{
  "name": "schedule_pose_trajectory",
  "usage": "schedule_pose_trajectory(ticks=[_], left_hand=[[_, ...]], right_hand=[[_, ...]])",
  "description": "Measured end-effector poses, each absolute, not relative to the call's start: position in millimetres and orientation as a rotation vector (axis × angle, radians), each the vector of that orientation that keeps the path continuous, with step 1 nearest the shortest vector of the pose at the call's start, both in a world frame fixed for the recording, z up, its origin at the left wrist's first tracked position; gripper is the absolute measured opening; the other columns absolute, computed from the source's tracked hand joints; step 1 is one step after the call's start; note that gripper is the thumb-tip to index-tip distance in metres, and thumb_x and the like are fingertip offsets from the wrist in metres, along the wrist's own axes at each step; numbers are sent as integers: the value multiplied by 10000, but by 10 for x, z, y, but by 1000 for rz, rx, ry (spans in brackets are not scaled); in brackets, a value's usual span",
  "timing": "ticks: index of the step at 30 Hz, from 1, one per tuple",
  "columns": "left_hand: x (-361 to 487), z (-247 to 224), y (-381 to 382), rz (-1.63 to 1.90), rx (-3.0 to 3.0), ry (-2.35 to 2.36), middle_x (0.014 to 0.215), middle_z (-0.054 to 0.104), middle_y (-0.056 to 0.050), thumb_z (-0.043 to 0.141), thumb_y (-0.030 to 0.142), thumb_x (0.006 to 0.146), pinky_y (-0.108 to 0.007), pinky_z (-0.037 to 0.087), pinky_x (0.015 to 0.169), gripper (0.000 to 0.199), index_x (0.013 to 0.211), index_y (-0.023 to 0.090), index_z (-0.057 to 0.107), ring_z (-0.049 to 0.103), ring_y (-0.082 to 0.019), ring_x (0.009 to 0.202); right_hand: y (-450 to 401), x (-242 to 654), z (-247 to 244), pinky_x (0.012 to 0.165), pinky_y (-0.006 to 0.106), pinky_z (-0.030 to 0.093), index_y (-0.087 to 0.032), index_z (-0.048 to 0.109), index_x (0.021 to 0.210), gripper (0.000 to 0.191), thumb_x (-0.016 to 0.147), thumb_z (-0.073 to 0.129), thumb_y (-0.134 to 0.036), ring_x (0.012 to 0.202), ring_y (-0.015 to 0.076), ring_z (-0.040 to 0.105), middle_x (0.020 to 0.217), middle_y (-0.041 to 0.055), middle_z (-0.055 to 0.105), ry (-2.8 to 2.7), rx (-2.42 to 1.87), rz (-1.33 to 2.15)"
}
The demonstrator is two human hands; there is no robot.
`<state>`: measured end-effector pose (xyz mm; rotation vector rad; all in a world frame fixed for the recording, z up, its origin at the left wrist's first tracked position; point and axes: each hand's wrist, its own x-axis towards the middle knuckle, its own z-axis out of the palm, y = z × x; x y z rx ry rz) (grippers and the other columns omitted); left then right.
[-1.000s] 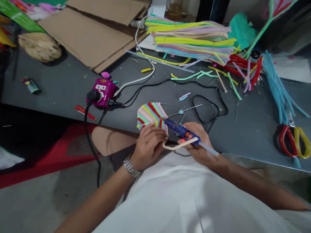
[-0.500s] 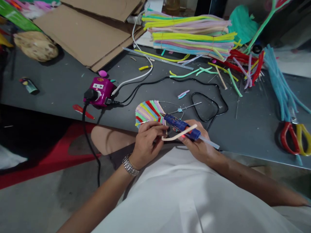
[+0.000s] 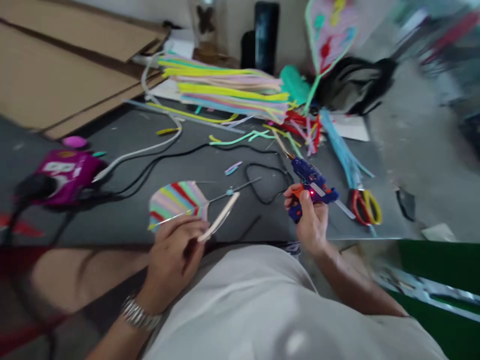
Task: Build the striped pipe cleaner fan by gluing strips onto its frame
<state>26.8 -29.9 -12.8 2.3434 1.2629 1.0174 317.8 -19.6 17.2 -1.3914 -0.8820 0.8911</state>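
My left hand (image 3: 176,255) is closed on a striped pipe-cleaner panel (image 3: 176,200) with a thin wire frame. Its rows run in red, yellow, green, pink and blue. From the same fingers a cream pipe cleaner (image 3: 221,217) sticks up to the right, attached or just pinched, I cannot tell. A wire stem (image 3: 245,186) with a light blue wrap reaches right from the panel. My right hand (image 3: 313,220) grips a blue hot glue gun (image 3: 309,175) with a lit red light, nozzle up and left, apart from the panel. A clear glue stick (image 3: 345,209) pokes out of its back.
Bundled pipe cleaners (image 3: 232,95) lie at the back beside cardboard (image 3: 75,75). A purple power adapter (image 3: 63,175) sits at left, with a black cord (image 3: 202,146) across the table. Scissors (image 3: 363,206) and blue pipe cleaners (image 3: 343,150) lie near the right edge.
My right hand has drawn the glue gun away from the panel to the right. The view has swung right. My left hand still holds the panel and the cream pipe cleaner.
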Motion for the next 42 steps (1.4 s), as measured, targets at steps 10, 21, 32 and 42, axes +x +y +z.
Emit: schedule_pose_trajectory(ticks=[10, 21, 32, 42], left_hand=[[281, -128, -254, 1095, 2369, 1221, 1031, 775, -50, 620, 192, 939, -457, 517, 938, 91, 1002, 252, 646, 711, -280, 1013], [297, -97, -263, 1082, 2351, 1240, 1006, 780, -57, 643, 165, 937, -416, 515, 944, 94, 1013, 219, 656, 725, -260, 1000], [320, 51, -274, 966, 2227, 1331, 973, 774, -41, 586, 133, 960, -395, 523, 920, 98, 978, 206, 649, 684, -222, 1003], [379, -5, -252, 1003, 2137, 1407, 901, 729, -26, 657, 188, 938, -377, 489, 806, 31, 938, 205, 631, 651, -218, 897]], right_hand=[[-217, 3645, 298, 513, 227, 452, -172, 719, 926, 440, 721, 836, -543, 643, 115, 579, 761, -1, 647, -301, -1330, 1180], [-758, 4209, 636, 632, 358, 568, -190, 748, 966, 415, 669, 871, -453, 724, 216, 667, 830, 60, 734, -890, -1997, 811], [-107, 2423, 288, 789, 328, 526, -196, 734, 981, 85, 926, 712, -258, 877, 200, 668, 935, 59, 730, -1960, -1196, 865], [220, 2192, 282, 642, 254, 445, -193, 687, 806, 91, 895, 682, -207, 706, 131, 622, 776, -14, 702, -1833, -1309, 1162]])
